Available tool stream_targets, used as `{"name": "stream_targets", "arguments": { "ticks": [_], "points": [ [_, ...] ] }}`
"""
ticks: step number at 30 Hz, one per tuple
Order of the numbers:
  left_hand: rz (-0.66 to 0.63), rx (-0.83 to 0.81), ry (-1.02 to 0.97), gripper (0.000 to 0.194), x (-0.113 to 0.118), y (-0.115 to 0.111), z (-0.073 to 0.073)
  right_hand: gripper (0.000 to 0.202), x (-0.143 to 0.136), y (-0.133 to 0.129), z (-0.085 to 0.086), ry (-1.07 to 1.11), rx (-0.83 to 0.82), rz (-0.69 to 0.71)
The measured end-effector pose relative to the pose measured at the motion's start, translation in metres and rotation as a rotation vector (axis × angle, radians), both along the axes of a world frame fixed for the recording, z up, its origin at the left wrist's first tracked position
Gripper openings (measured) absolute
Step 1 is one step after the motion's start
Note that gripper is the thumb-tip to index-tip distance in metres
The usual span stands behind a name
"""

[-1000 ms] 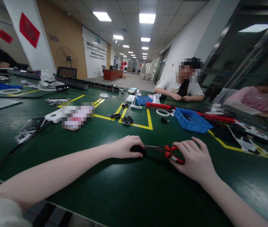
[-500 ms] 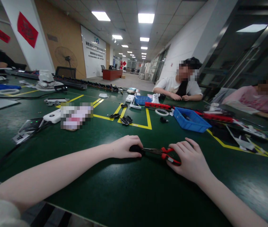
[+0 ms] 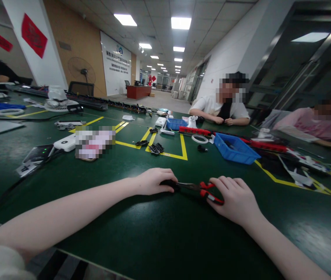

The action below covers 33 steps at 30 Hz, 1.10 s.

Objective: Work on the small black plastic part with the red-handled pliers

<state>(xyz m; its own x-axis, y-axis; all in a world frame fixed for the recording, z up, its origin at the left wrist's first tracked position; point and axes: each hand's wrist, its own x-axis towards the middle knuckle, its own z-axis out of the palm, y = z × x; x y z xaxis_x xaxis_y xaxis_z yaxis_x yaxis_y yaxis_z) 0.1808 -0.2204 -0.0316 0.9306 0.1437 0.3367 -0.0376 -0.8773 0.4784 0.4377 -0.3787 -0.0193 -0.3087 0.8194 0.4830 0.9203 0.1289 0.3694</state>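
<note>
My left hand is closed round a small dark rounded piece, which it holds just above or on the green tabletop; its exact kind is not clear. From the right, my right hand grips red-handled long-nose pliers. The handles stand somewhat apart, and the narrow jaws point left and meet the dark piece. Whether the tips pinch it or only touch it, I cannot tell. Beyond my hands, several small black parts lie by yellow tape.
A blue bin stands to the right, near a small black piece and a white ring. On the left are a blurred-out phone, a white device and a black cable. Co-workers sit across the table.
My right hand's raised finger has come down nearer the others. The dark piece has tilted slightly in my left hand; the pliers stay at it.
</note>
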Motion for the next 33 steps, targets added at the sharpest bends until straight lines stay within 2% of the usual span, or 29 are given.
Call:
{"name": "stream_targets", "arguments": {
  "ticks": [6, 12, 18, 21, 24, 28, 33],
  "points": [
    [-0.010, 0.090, -0.044, 0.025, 0.0016, -0.0013, -0.0016, 0.033, 0.0049, 0.0024, 0.0006, 0.054, -0.041, 0.029],
    [0.002, 0.093, -0.037, 0.025, -0.0010, -0.0048, 0.0023, 0.032, 0.0026, 0.0018, 0.0005, 0.081, -0.067, 0.020],
    [0.087, 0.136, -0.057, 0.038, -0.0014, -0.0074, 0.0029, 0.028, 0.0004, 0.0024, 0.0021, 0.107, -0.092, 0.019],
    [0.097, 0.141, -0.044, 0.030, -0.0011, -0.0072, 0.0016, 0.027, -0.0003, 0.0023, 0.0028, 0.115, -0.098, 0.026],
    [0.067, 0.110, -0.035, 0.026, -0.0006, -0.0059, 0.0014, 0.028, 0.0000, 0.0024, 0.0022, 0.117, -0.098, 0.030],
    [-0.014, 0.051, -0.051, 0.026, 0.0000, -0.0043, 0.0019, 0.030, 0.0012, 0.0033, -0.0002, 0.125, -0.080, 0.044],
    [-0.055, 0.038, -0.064, 0.027, -0.0010, -0.0039, 0.0003, 0.032, 0.0003, 0.0043, -0.0022, 0.137, -0.073, 0.066]
  ]
}}
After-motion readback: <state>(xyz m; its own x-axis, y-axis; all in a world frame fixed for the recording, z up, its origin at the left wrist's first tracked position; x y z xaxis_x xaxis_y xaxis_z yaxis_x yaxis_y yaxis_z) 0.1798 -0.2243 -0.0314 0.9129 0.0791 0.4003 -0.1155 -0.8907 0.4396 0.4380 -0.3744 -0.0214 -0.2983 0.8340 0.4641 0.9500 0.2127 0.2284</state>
